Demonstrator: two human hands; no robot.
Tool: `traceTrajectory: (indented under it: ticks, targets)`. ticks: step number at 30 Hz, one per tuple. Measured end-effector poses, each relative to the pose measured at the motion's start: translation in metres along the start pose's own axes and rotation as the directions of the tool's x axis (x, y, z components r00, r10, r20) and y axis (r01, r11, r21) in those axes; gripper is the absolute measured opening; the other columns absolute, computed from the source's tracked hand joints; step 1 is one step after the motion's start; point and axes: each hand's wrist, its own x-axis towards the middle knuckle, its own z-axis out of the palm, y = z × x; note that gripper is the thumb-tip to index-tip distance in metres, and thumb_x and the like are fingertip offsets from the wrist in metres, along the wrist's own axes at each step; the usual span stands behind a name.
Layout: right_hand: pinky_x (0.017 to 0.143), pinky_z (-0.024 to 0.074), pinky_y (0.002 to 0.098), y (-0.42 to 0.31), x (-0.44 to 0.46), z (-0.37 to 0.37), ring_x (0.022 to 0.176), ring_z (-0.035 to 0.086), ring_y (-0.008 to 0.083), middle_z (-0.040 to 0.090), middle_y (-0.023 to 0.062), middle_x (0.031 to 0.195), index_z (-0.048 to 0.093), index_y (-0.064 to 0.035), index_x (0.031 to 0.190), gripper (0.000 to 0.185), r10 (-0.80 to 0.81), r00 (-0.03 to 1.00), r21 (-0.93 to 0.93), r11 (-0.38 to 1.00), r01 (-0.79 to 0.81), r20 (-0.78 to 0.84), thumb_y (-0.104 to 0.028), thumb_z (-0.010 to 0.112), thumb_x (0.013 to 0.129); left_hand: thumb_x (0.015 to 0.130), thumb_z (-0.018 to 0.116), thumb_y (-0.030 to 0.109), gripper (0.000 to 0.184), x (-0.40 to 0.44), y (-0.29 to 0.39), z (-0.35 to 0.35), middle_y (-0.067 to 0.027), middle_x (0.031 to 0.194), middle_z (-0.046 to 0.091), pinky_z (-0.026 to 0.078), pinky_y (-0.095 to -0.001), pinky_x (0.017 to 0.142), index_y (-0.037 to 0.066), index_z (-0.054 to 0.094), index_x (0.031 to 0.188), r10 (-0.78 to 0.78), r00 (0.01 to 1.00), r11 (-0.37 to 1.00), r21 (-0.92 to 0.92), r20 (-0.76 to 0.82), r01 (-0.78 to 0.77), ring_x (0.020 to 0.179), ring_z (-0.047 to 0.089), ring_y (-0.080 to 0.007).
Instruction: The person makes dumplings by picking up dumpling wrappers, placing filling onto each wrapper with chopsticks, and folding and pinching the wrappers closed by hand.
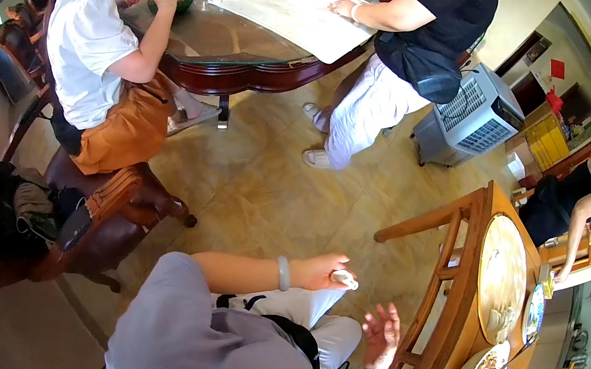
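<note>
The left hand (318,272) holds what is probably dough (345,279), partly hidden.

One head camera is looking forward and steeply down!
From the wearer's brow, it's hanging close over the shirt (198,352), left hand (324,273) and right hand (383,335), sweeping across the floor (258,190) to the big table (235,37) farther off, while its wide, round view is bending the room and blacking out the corners.
</note>
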Motion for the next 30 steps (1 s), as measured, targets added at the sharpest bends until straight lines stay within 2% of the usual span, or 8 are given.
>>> traceTrajectory:
  ticks: [3,10,12,13,14,17,24,30]
  targets:
    - [0.077,0.0497,0.0315,0.004,-0.002,-0.002,0.095,0.058,0.0225,0.047,0.0144,0.122,0.035,-0.0080,0.130,0.063,0.033,0.999,-0.002,0.999,-0.033,0.005,-0.033,0.064,0.079,0.093,0.042,0.032,0.039,-0.016,0.001,0.005,-0.0147,0.110,0.054,0.042,-0.0309,0.095,-0.005,0.050,0.105,0.065,0.996,0.974,0.213,0.061,-0.077,0.100,0.054,-0.0216]
    - [0.068,0.0538,0.0298,-0.100,0.019,0.029,0.092,0.060,0.0205,0.054,0.0134,0.116,0.043,-0.0080,0.125,0.066,-0.108,0.989,-0.039,0.993,0.112,0.098,-0.040,0.069,0.073,0.093,0.041,0.035,0.041,0.039,0.063,0.052,-0.0109,0.105,0.056,0.040,-0.0356,0.097,-0.003,0.053,0.103,-0.043,0.981,0.996,-0.064,0.187,0.056,0.105,0.053,-0.0197]
    - [0.071,0.0524,0.0291,-0.165,0.034,0.003,0.103,0.055,0.0219,0.048,0.0164,0.125,0.039,-0.0069,0.129,0.068,-0.373,0.885,0.014,0.923,0.384,0.279,-0.038,0.067,0.075,0.093,0.040,0.033,0.039,0.067,0.113,0.102,-0.0120,0.100,0.059,0.042,-0.0346,0.094,-0.003,0.055,0.099,0.066,0.966,0.993,0.078,0.250,-0.088,0.100,0.055,-0.0193]
    - [0.084,0.0467,0.0322,-0.195,0.020,0.035,0.117,0.045,0.0242,0.035,0.0205,0.135,0.032,-0.0068,0.134,0.067,-0.570,0.822,0.123,0.815,0.566,-0.008,-0.033,0.061,0.080,0.093,0.039,0.032,0.038,0.080,0.140,0.134,-0.0126,0.098,0.060,0.043,-0.0341,0.093,-0.002,0.056,0.096,0.134,0.956,0.972,0.151,0.261,-0.178,0.098,0.056,-0.0191]
    - [0.096,0.0382,0.0353,-0.236,0.013,0.012,0.125,0.036,0.0255,0.021,0.0217,0.142,0.023,-0.0066,0.138,0.065,-0.626,0.708,0.189,0.778,0.600,0.327,-0.028,0.054,0.085,0.093,0.038,0.031,0.038,0.088,0.165,0.165,-0.0132,0.096,0.061,0.044,-0.0336,0.091,-0.002,0.057,0.094,0.200,0.941,0.944,0.202,0.274,-0.260,0.095,0.057,-0.0190]
    - [0.101,0.0338,0.0386,-0.287,0.003,0.018,0.121,0.041,0.0259,0.025,0.0209,0.141,0.023,-0.0045,0.137,0.070,-0.899,0.427,0.166,0.438,0.883,0.102,-0.036,0.054,0.083,0.093,0.037,0.023,0.036,0.100,0.218,0.242,-0.0213,0.096,0.058,0.048,-0.0347,0.088,-0.009,0.054,0.093,0.361,0.873,0.887,0.171,0.327,-0.430,0.093,0.058,-0.0254]
    - [0.076,0.0490,0.0301,-0.128,0.047,0.013,0.091,0.058,0.0182,0.055,0.0092,0.113,0.041,-0.0049,0.126,0.068,-0.416,0.907,-0.183,0.889,0.420,0.065,-0.046,0.063,0.076,0.089,0.047,0.040,0.037,0.176,0.135,0.112,-0.0083,0.086,0.060,0.041,-0.0382,0.095,0.004,0.058,0.089,0.300,0.814,0.931,0.032,0.498,-0.363,0.094,0.057,-0.0199]
    - [0.077,0.0487,0.0309,-0.009,0.006,-0.039,0.097,0.058,0.0225,0.047,0.0150,0.122,0.034,-0.0102,0.132,0.064,0.026,1.000,-0.062,0.998,-0.026,-0.004,-0.034,0.064,0.080,0.092,0.046,0.027,0.032,0.071,0.039,0.019,-0.0154,0.099,0.058,0.046,-0.0388,0.093,-0.004,0.051,0.098,-0.016,0.992,0.972,-0.236,-0.124,-0.014,0.102,0.056,-0.0272]
